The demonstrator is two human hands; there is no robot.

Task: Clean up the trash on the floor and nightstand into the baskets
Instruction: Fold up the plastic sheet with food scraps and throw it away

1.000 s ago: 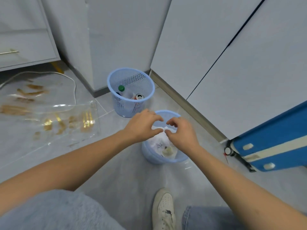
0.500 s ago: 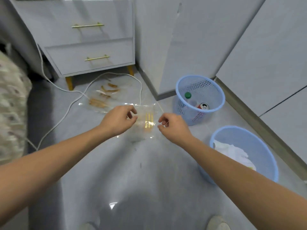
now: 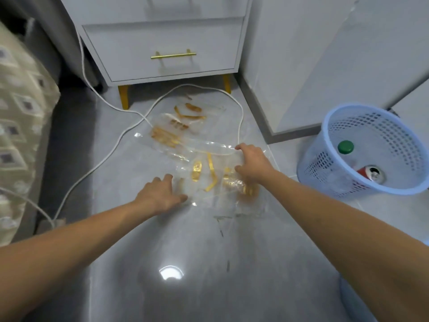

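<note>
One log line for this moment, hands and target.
phase: reaching for wrapper | left hand: open, at near edge of clear plastic wrapper | right hand: open, fingers on wrapper | basket: right, holds can, bottle

2 hands (image 3: 162,194), 1 basket (image 3: 329,126)
</note>
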